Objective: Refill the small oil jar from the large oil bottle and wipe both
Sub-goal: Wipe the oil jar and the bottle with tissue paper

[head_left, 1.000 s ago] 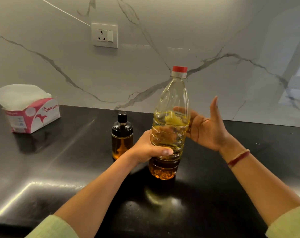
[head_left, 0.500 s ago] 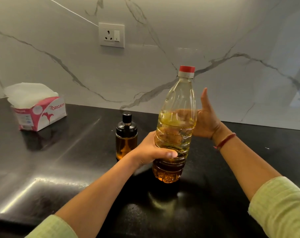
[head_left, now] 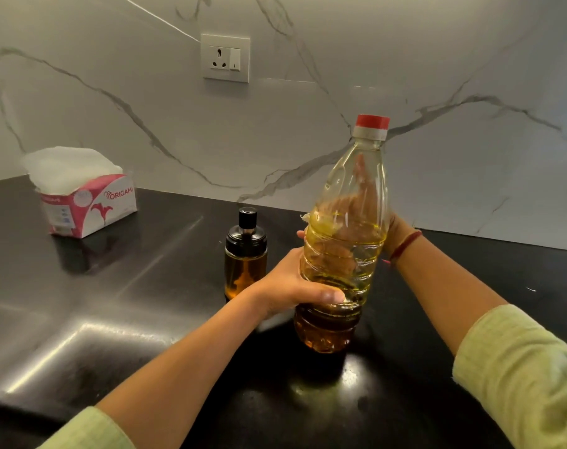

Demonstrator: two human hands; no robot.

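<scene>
Large oil bottle (head_left: 343, 241): clear plastic, red cap (head_left: 372, 121) on, roughly half full of yellow oil, leaning slightly right over the black countertop (head_left: 146, 319); whether its base rests there cannot be told.
Left hand (head_left: 292, 283): forearm extended, grips the bottle's lower ribbed body, thumb across the front.
Right hand (head_left: 393, 230): set against the bottle's far side, seen mostly through plastic and oil; open or curled cannot be told. Red thread bracelet (head_left: 405, 244) at the wrist.
Small oil jar (head_left: 246, 254): upright, black lid, amber oil, just left of the left hand.
Tissue box (head_left: 87, 202): far left, near the marble backsplash (head_left: 308, 92).
Wall socket (head_left: 225, 58): above.
</scene>
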